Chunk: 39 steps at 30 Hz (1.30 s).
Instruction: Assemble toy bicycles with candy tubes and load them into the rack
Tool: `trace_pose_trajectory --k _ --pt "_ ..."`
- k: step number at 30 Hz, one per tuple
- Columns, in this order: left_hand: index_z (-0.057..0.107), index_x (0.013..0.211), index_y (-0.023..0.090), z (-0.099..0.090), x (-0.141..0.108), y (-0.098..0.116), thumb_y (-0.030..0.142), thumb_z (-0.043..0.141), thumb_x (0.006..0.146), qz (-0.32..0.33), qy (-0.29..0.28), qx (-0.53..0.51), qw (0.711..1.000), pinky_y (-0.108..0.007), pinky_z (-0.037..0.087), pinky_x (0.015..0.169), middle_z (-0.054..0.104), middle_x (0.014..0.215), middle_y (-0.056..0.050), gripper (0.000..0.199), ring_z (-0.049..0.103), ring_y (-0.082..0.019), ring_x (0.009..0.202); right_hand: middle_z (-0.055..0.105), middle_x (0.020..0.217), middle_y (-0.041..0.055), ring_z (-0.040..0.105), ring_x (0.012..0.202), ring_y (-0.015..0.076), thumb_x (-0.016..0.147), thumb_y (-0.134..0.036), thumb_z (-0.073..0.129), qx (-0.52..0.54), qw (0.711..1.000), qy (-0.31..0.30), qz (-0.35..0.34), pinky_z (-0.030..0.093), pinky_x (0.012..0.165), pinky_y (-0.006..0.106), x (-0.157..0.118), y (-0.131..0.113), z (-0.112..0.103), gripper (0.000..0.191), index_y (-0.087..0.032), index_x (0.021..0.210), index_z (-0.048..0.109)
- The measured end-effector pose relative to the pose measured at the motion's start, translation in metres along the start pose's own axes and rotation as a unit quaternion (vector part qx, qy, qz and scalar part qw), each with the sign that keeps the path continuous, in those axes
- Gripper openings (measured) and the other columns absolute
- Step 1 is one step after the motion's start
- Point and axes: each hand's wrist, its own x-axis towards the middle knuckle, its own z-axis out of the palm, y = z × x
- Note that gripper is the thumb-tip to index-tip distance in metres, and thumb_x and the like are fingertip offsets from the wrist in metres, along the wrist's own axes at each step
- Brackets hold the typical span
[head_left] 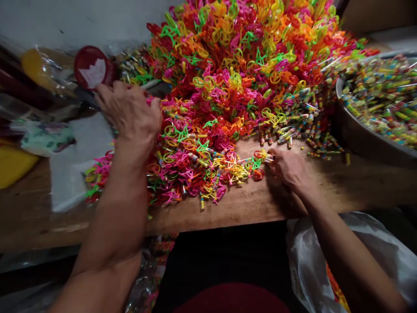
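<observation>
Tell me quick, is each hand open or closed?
Left hand: open, fingers spread by the red lid; palm hidden.
Right hand: fingers curled at small toys; can't tell if holding.

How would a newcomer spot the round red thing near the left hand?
Find the big colourful heap of small pieces on the wooden table. Go left to the person's left hand. Just past it is the round red object, set apart by its jagged white patch.

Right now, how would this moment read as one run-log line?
left hand: by red round container, contact unclear | right hand: at plastic pieces, grip unclear | basin: wrapped tubes inside
</observation>
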Motion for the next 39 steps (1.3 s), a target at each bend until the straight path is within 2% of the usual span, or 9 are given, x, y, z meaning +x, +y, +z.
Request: trace_pose_trajectory --k 3,7,11,14,17,22,28,32,39 --pt "0.072 0.115 0.025 0.022 -0.026 0.023 0.048 0.055 0.099 0.174 0.068 0.007 0.982 -0.045 0.026 0.122 0.067 0.135 0.001 0.033 0.047 -0.029 0.133 0.078 0.082 0.0085 0.069 0.069 0.0239 0.089 -0.033 0.062 0.009 0.998 0.049 -0.022 0.032 0.056 0.030 -0.001 0.012 0.004 0.031 -0.025 0.116 0.074" --pt "0.077 0.087 0.016 0.083 -0.052 0.052 0.045 0.061 0.094 0.200 -0.175 -0.156 0.951 -0.034 0.051 0.083 0.076 0.090 -0.006 0.033 0.065 -0.018 0.080 0.081 0.095 0.0065 0.072 0.074 0.0240 0.086 -0.028 0.062 0.026 0.984 0.158 -0.076 0.038 0.059 0.030 -0.015 0.030 0.003 0.048 -0.027 0.133 0.068" --pt "0.075 0.082 0.012 0.137 -0.062 0.064 0.028 0.067 0.087 0.126 -0.489 -0.272 0.819 -0.025 0.049 0.061 0.070 0.072 -0.004 0.018 0.061 -0.010 0.058 0.080 0.111 0.0067 0.074 0.083 0.0229 0.085 -0.024 0.061 0.049 0.971 0.191 -0.133 0.045 0.064 0.030 -0.030 0.040 -0.003 0.053 -0.026 0.138 0.064" --pt "0.070 0.079 0.011 0.156 -0.068 0.064 0.018 0.070 0.083 0.014 -0.583 -0.353 0.731 -0.022 0.051 0.058 0.069 0.070 -0.003 0.008 0.062 -0.009 0.056 0.079 0.105 0.0069 0.072 0.080 0.0213 0.088 -0.029 0.063 0.061 0.973 0.188 -0.120 0.047 0.065 0.029 -0.036 0.043 -0.005 0.055 -0.024 0.143 0.059" --pt "0.066 0.085 0.011 0.158 -0.075 0.060 0.012 0.067 0.086 -0.075 -0.594 -0.407 0.690 -0.023 0.055 0.061 0.072 0.077 -0.007 0.002 0.068 -0.011 0.060 0.077 0.093 0.0063 0.068 0.072 0.0186 0.093 -0.039 0.063 0.116 0.970 0.202 -0.071 0.048 0.064 0.028 -0.042 0.046 -0.003 0.049 -0.021 0.139 0.061" --pt "0.058 0.086 0.013 0.149 -0.077 0.049 0.007 0.065 0.086 -0.164 -0.520 -0.476 0.690 -0.033 0.061 0.067 0.076 0.081 -0.012 0.009 0.074 -0.018 0.065 0.075 0.097 0.0091 0.066 0.073 0.0175 0.101 -0.042 0.050 0.295 0.935 0.193 -0.028 0.053 0.066 0.030 -0.054 0.040 0.004 0.036 -0.018 0.118 0.072" --pt "0.063 0.088 0.009 0.139 -0.080 0.053 0.015 0.062 0.097 -0.162 -0.513 -0.511 0.671 -0.032 0.062 0.071 0.076 0.084 -0.013 0.011 0.073 -0.016 0.065 0.075 0.103 0.0090 0.068 0.072 0.0172 0.101 -0.043 0.051 0.358 0.921 0.148 -0.049 0.053 0.063 0.028 -0.065 0.010 0.005 0.041 -0.020 0.133 0.062" --pt "0.065 0.089 0.008 0.135 -0.090 0.057 0.011 0.057 0.099 -0.169 -0.502 -0.521 0.670 -0.031 0.062 0.066 0.076 0.082 -0.011 0.013 0.074 -0.017 0.062 0.068 0.074 0.0013 0.056 0.053 0.0132 0.102 -0.042 0.048 0.361 0.921 0.145 -0.033 0.043 0.049 0.025 -0.071 0.005 0.001 0.029 -0.021 0.104 0.067" --pt "0.066 0.083 0.008 0.140 -0.109 0.057 0.016 0.069 0.094 -0.173 -0.471 -0.525 0.687 -0.026 0.060 0.058 0.071 0.072 -0.005 0.014 0.070 -0.013 0.057 0.079 0.098 0.0057 0.071 0.075 0.0183 0.100 -0.038 0.055 0.363 0.912 0.185 -0.039 0.055 0.069 0.029 -0.070 0.004 0.003 0.027 -0.022 0.111 0.073"
